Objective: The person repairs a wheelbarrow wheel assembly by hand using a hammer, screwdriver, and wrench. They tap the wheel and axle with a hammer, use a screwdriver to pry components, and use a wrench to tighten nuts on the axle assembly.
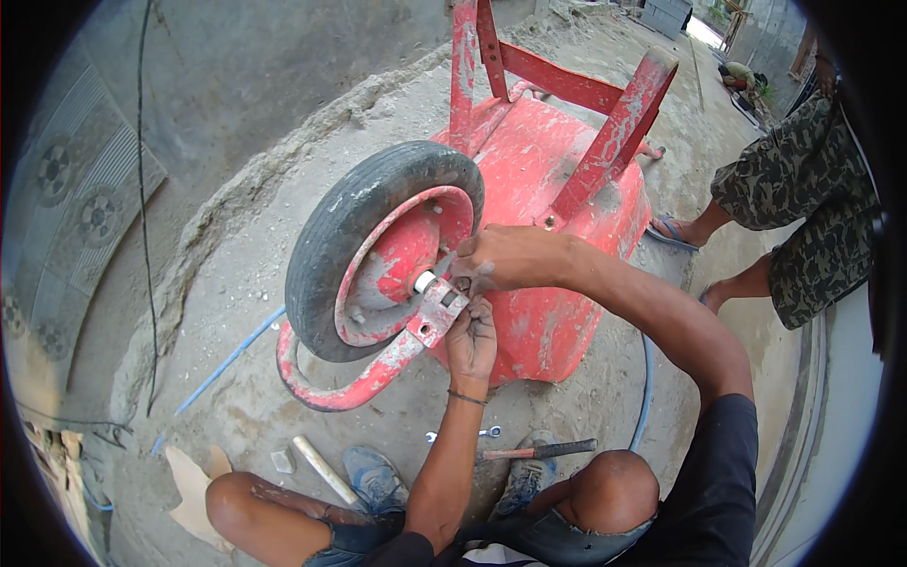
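Observation:
A red, cement-splashed wheelbarrow (pixel 539 151) lies upside down, its black-tyred wheel (pixel 316 250) towards me. On the near side of the wheel, a red axle bracket (pixel 435 317) joins the curved tube frame (pixel 364 378), beside a whitish axle sleeve (pixel 425 282). My left hand (pixel 472 345), a dark band at its wrist, reaches up to the bracket's right end with fingers pinched together. From the right, my right hand (pixel 505 260) meets it there, fingers curled in at the axle end. Whatever small part lies between the fingertips is hidden.
By my shoes lie a wrench (pixel 489 432), a hammer (pixel 543 451) and a pale rod (pixel 326 472). A blue pipe (pixel 231 364) lies left, a blue hose (pixel 647 387) right. Another person in camouflage shorts (pixel 803 189) stands at right. A wall (pixel 246 76) rises behind.

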### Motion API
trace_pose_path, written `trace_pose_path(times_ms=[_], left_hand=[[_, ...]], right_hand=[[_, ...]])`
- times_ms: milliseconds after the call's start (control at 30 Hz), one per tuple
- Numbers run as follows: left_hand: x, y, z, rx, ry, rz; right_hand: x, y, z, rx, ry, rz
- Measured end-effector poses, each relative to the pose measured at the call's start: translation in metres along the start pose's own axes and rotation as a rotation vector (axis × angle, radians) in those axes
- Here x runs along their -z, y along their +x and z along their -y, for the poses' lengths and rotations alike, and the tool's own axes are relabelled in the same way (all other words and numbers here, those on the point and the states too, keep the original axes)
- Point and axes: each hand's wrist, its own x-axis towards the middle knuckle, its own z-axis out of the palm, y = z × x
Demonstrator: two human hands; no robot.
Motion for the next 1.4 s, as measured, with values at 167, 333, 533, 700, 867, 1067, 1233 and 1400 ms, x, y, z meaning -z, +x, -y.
trace_pose_path(times_ms=[167,333,533,700,867,1067,1233,1400], left_hand=[[0.01,0.001,-0.009,-0.014,-0.043,-0.029],[0.001,0.001,-0.001,-0.011,-0.039,-0.02],[-0.005,-0.002,-0.004,0.041,-0.048,-0.082],[-0.003,0.0,0.002,-0.041,0.033,-0.018],[0.001,0.001,-0.005,0.0,-0.019,0.007],[-0.01,-0.001,0.001,-0.05,0.124,0.025],[-0.015,-0.002,0.006,-0.081,0.151,0.037],[-0.007,-0.003,0.003,-0.103,0.139,0.01]], right_hand=[[0.003,0.001,0.008,-0.057,0.222,-0.013],[-0.004,0.005,0.001,-0.104,-0.069,0.088],[-0.005,-0.003,-0.001,0.0,0.204,-0.098],[0.0,-0.006,-0.002,-0.165,0.021,-0.001],[-0.01,0.0,-0.005,0.039,0.207,-0.201],[-0.004,-0.006,0.002,-0.137,-0.034,-0.07],[-0.004,-0.008,0.003,-0.153,-0.069,-0.124],[-0.007,0.001,0.008,-0.087,0.062,-0.201]])
